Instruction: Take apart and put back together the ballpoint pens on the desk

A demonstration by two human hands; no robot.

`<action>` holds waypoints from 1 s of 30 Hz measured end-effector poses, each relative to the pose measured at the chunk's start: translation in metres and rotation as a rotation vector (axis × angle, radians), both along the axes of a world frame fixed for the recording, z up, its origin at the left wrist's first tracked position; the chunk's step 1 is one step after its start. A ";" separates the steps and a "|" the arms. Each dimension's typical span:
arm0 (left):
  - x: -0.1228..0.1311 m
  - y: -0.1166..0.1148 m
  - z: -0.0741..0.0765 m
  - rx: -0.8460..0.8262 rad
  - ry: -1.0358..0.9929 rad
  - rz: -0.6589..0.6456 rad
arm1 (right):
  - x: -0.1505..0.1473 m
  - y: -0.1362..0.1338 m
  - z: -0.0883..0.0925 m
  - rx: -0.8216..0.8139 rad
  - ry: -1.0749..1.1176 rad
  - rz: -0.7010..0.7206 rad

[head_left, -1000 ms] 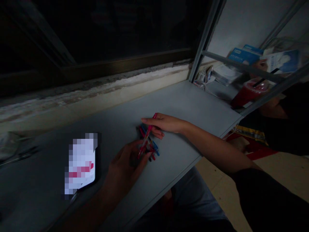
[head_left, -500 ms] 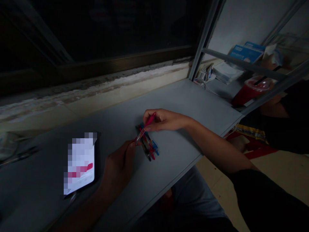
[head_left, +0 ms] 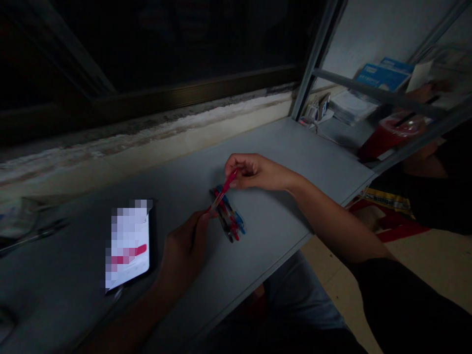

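A red pen [head_left: 222, 193] with a clear section in its barrel slants between my two hands, above the desk. My left hand [head_left: 190, 236] pinches its lower end between thumb and fingers. My right hand [head_left: 248, 170] has its fingers closed around the thicker red upper end. Beneath and just beyond the held pen, several pens lie side by side on the desk, among them a black pen [head_left: 225, 227], a red pen [head_left: 235, 231] and a blue pen [head_left: 240, 223]. The held pen and my hands partly cover their far ends.
A lit phone [head_left: 129, 246] with a cable lies left on the grey desk [head_left: 280, 142]. Past a metal frame [head_left: 372, 96] at right are a red drink cup [head_left: 385, 137], blue boxes [head_left: 385, 76] and another person's hand [head_left: 424, 93]. A windowsill [head_left: 155, 132] runs behind.
My right hand has shifted slightly up and its fingers have loosened a little around the pen's upper end. My left hand keeps its pinch. The whole view has moved slightly.
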State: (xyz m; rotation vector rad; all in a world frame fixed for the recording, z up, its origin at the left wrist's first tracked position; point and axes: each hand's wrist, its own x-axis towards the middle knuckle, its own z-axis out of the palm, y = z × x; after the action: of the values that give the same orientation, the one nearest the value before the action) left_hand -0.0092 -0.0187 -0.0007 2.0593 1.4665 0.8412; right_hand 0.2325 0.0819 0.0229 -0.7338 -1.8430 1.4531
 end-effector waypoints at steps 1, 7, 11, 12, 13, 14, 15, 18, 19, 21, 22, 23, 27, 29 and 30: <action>0.000 0.000 0.000 -0.001 -0.005 0.003 | 0.001 0.000 0.000 0.010 0.031 0.004; 0.000 0.001 -0.002 -0.005 -0.008 0.004 | 0.003 0.002 -0.001 -0.032 -0.023 -0.056; -0.002 0.001 -0.004 -0.046 -0.031 -0.012 | 0.005 0.002 0.003 -0.077 0.133 -0.042; -0.002 0.001 -0.004 -0.062 -0.040 -0.016 | 0.005 0.003 0.004 -0.081 0.178 -0.055; -0.003 0.001 -0.004 -0.074 -0.045 -0.019 | 0.006 0.003 0.005 -0.086 0.217 -0.070; -0.003 0.001 -0.004 -0.081 -0.045 -0.023 | 0.006 0.004 0.005 -0.090 0.250 -0.084; -0.003 0.001 -0.004 -0.083 -0.039 -0.028 | 0.006 0.005 0.005 -0.094 0.272 -0.098; -0.001 0.002 -0.002 -0.066 -0.034 -0.050 | 0.007 0.008 0.004 -0.096 0.284 -0.156; 0.000 0.002 -0.001 -0.063 -0.041 -0.055 | 0.007 0.008 0.003 -0.091 0.279 -0.181; 0.001 0.002 0.000 -0.064 -0.058 -0.058 | 0.006 0.008 0.003 -0.081 0.270 -0.225; 0.001 0.002 0.000 -0.071 -0.064 -0.058 | 0.006 0.008 0.004 -0.080 0.266 -0.240; 0.002 0.001 0.000 -0.076 -0.067 -0.057 | 0.006 0.008 0.004 -0.082 0.264 -0.251; 0.001 0.001 -0.001 -0.081 -0.066 -0.049 | 0.006 0.010 0.003 -0.093 0.269 -0.287; 0.000 0.001 -0.002 -0.085 -0.054 -0.042 | 0.006 0.011 0.002 -0.090 0.280 -0.300; 0.000 0.001 -0.003 -0.089 -0.050 -0.039 | 0.006 0.012 0.002 -0.089 0.286 -0.305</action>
State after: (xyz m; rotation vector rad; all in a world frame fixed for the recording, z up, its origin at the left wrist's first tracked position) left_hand -0.0097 -0.0172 -0.0035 1.9815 1.4068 0.7919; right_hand 0.2384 0.0936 0.0247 -0.7676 -1.3924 1.3658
